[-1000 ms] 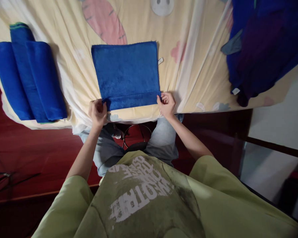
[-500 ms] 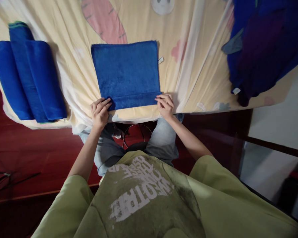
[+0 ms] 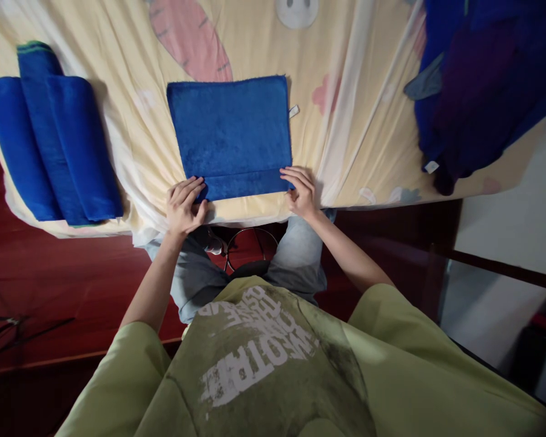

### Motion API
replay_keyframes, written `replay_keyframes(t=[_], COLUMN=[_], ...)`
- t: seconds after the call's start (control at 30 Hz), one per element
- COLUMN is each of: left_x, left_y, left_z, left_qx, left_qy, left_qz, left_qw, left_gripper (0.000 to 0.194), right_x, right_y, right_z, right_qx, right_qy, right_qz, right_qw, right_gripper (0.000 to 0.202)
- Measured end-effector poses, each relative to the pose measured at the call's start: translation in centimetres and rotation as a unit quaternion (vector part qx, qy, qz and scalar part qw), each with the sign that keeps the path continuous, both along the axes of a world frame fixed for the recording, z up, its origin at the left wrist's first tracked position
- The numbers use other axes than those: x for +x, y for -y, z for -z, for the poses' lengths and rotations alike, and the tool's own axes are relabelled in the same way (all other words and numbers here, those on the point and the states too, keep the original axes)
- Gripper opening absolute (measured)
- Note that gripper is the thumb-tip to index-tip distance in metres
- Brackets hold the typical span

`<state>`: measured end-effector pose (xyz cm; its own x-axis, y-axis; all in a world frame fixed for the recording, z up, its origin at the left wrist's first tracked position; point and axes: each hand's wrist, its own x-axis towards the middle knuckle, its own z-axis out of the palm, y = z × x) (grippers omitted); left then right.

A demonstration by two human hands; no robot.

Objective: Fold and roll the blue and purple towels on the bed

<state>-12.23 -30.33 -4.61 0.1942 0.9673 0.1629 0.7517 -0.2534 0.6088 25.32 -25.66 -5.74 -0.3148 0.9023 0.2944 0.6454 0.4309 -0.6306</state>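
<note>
A blue cloth lies flat on the bed's patterned sheet, its near edge folded over in a narrow strip. A small white tag sticks out at its right side. My left hand rests at the near left corner, fingertips on the strip and thumb spread away from them. At the near right corner, my right hand touches the strip with its fingers stretched out; its thumb is bent by the cloth's edge. Neither hand grips the cloth.
Folded blue cloths lie at the left of the bed. A dark blue and purple heap of fabric lies at the right. The cream sheet is wrinkled. Below the bed's edge are my legs and a stool with a round metal ring.
My left thumb has moved out from the cloth, and the hand has opened. My right hand's fingers have straightened and slid slightly left over the strip. The cloth has barely moved.
</note>
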Motion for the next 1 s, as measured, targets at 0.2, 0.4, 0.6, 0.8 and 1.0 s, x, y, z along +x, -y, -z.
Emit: replay_keyframes(t=[0.2,0.4,0.6,0.8,1.0], left_x=[0.0,-0.3,-0.6,-0.7,-0.6], left_y=[-0.1,-0.2,-0.2,0.0,0.3], left_z=[0.1,0.5,0.7,0.9,0.7], left_qx=[-0.005,-0.005,-0.017,0.014,0.021], left_qy=[-0.015,0.007,0.044,0.074,0.058], left_qz=[0.010,-0.007,-0.024,-0.049,-0.089], left_qw=[1.000,1.000,0.999,0.996,0.994], left_gripper=[0.052,0.047,0.044,0.042,0.036], right_x=[0.0,0.2,0.2,0.3,0.1], right_y=[0.1,-0.2,-0.3,-0.3,-0.1], right_z=[-0.4,0.7,0.7,0.8,0.7], right_qx=[-0.024,-0.022,-0.031,-0.013,-0.031], right_qy=[0.028,0.011,0.009,-0.003,-0.045], right_qz=[-0.009,-0.003,0.017,0.037,0.068], right_qw=[0.999,1.000,0.999,0.999,0.996], right_gripper=[0.038,0.056,0.065,0.057,0.033])
